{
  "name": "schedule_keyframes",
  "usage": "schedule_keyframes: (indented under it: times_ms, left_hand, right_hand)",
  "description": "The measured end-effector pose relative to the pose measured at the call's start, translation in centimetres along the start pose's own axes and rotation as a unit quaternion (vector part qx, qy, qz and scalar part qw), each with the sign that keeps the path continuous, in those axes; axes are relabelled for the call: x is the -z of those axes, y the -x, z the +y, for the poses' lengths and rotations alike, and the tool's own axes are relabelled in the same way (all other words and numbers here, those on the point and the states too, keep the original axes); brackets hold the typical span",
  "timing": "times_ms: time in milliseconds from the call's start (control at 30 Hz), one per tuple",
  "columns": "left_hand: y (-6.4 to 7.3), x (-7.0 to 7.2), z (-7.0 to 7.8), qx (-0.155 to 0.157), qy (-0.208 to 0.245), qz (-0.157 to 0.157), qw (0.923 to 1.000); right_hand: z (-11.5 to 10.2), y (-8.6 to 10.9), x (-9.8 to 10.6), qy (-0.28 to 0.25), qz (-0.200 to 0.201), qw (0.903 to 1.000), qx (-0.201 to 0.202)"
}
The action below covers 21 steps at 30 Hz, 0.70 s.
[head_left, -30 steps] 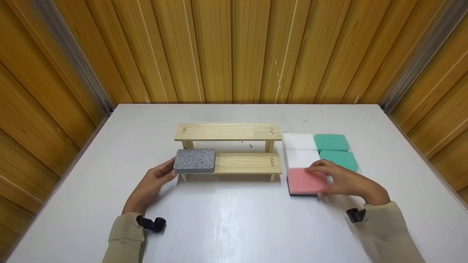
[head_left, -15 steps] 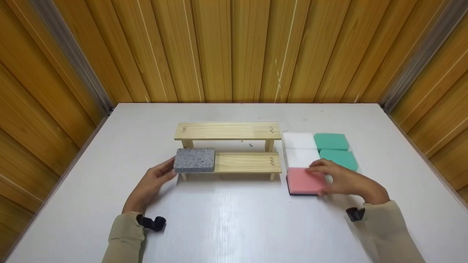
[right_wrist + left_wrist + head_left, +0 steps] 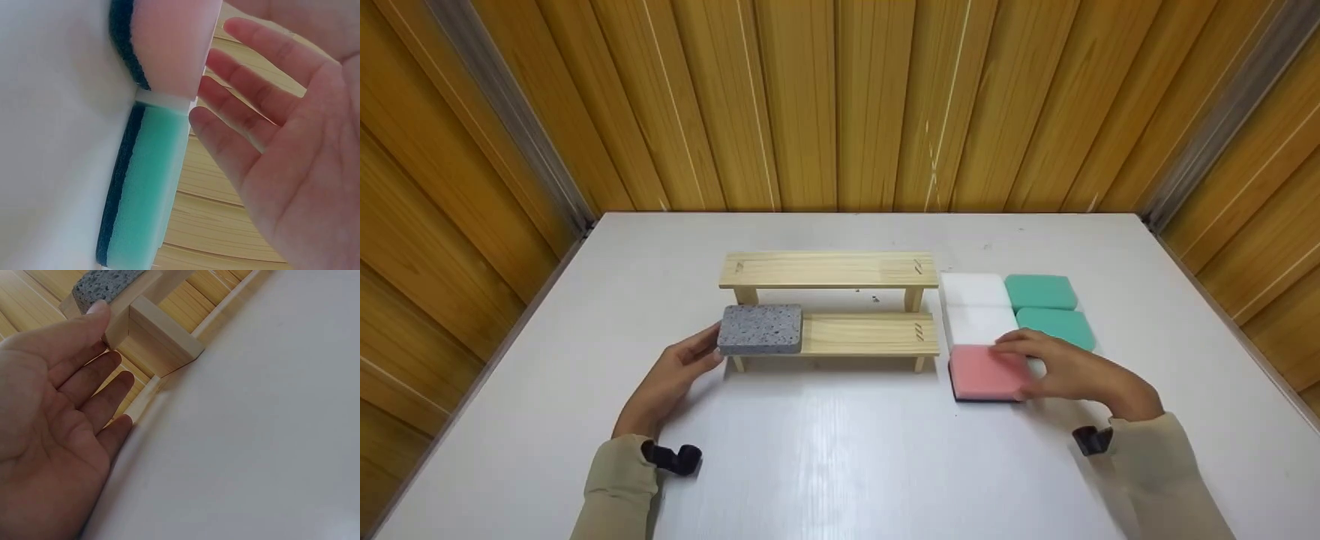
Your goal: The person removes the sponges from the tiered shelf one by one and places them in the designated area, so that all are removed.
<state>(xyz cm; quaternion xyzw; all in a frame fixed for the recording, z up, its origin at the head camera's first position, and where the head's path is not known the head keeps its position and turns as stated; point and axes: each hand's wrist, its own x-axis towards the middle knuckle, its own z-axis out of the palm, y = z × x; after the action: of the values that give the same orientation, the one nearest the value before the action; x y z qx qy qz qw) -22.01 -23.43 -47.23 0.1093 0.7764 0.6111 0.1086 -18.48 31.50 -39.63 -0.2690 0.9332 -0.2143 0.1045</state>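
A grey, pitted block [image 3: 760, 328] like a pumice stone lies on the left end of the lower step of a two-step wooden stand [image 3: 870, 334]. My left hand [image 3: 673, 382] is at that end, thumb tip right at the block's front corner. In the left wrist view its fingers [image 3: 101, 377] reach loosely past the stand's end. A pink sponge [image 3: 988, 373] with a dark scouring layer underneath lies on the table right of the stand. Over its right side rests my right hand [image 3: 1072, 375]; in the right wrist view the fingers [image 3: 242, 95] are spread and nearly straight.
Behind the pink sponge lie two white sponges [image 3: 976, 291] in a column. Two green sponges [image 3: 1041, 292] with dark undersides sit to their right. The stand's higher step [image 3: 829, 270] is at the back. Yellow wood-grain panels [image 3: 870, 105] wall the white table [image 3: 840, 465].
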Motion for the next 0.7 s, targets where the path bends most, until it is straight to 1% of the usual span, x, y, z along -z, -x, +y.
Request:
schedule_keyframes:
  times_ms: [100, 300, 533, 700]
  left_hand:
    - [0.0, 0.0, -0.1, 0.000, 0.001, -0.001, 1.0000]
    - [0.0, -0.1, -0.2, 0.002, 0.003, 0.003, 1.0000]
    - [-0.1, -0.1, -0.1, -0.003, 0.010, 0.002, 0.9999]
    - [-0.1, -0.1, 0.0, 0.000, 0.006, 0.002, 1.0000]
  right_hand:
    - [-0.1, 0.1, 0.1, 0.006, 0.010, 0.9998, 0.016]
    - [-0.6, -0.2, 0.1, 0.003, 0.036, 0.9993, 0.011]
    - [-1.0, -0.6, -0.1, -0.006, 0.095, 0.9953, 0.019]
    - [-1.2, -1.1, -0.2, -0.009, 0.130, 0.9908, 0.037]
